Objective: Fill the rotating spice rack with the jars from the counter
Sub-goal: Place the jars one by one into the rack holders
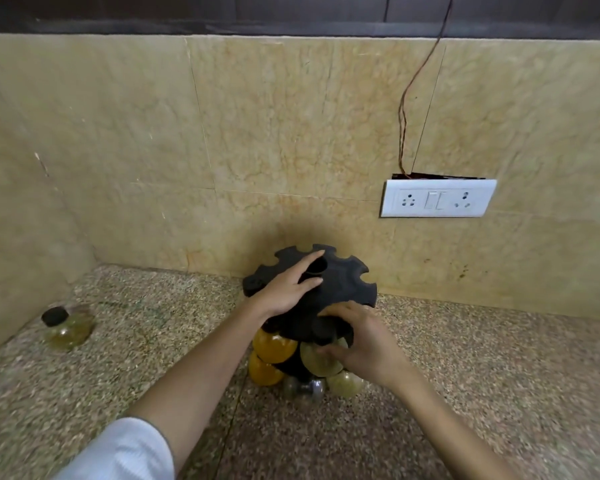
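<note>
The black rotating spice rack [347, 282] stands at the back of the counter against the wall. My left hand [288, 289] lies flat on its notched top, fingers spread. My right hand [357, 341] grips a pale greenish jar [317, 358] at the rack's front, just under the top plate. Two orange jars [272, 346] sit in the rack's left slots, and another pale jar [347, 384] sits lower right. One jar with a black lid [66, 327] and yellowish contents stands loose on the counter far to the left.
The speckled granite counter [499, 393] runs to a beige tiled wall [291, 133]. A white socket plate [437, 199] with a hanging wire is mounted on the wall to the right. A side wall closes the left corner.
</note>
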